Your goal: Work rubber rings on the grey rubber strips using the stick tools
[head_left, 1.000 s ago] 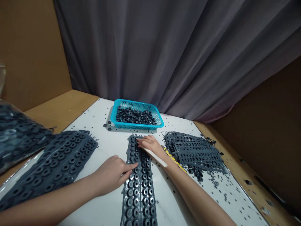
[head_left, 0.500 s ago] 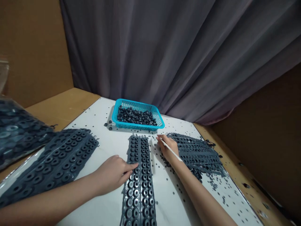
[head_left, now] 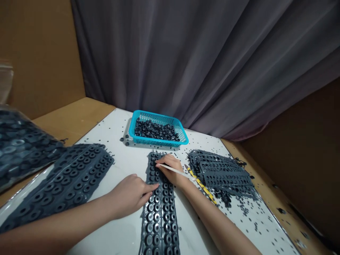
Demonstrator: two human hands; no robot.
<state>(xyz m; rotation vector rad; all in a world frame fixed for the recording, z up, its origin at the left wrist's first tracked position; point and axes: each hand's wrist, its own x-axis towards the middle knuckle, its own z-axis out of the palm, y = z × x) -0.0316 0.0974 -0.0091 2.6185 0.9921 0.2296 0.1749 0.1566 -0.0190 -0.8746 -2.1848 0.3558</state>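
A long dark-grey rubber sheet [head_left: 149, 226] with rows of raised ring-shaped pieces lies lengthwise in front of me. My left hand [head_left: 134, 194] rests its outstretched index finger on the middle of this sheet; the thumb is apart and the other fingers are curled, with nothing held. Over the sheet's far end, my right hand [head_left: 171, 170] grips a thin white stick [head_left: 177, 171] between thumb and fingers. The fingertips are close to the ring rows, and whether the stick's tip touches a piece cannot be seen. The hand and forearm cover part of the right-hand rows.
A blue basket [head_left: 159, 142] of small dark pieces stands at the back. Another ringed sheet [head_left: 79, 177] and a clear bag [head_left: 23, 148] of similar pieces are on the left. To the right lie perforated sheets [head_left: 225, 173], a yellow cutter-like tool [head_left: 203, 186] and scattered black bits.
My right hand has moved left with the white stick, from beside the perforated sheets to over the ringed sheet, uncovering the yellow tool. My left hand stays on the sheet.
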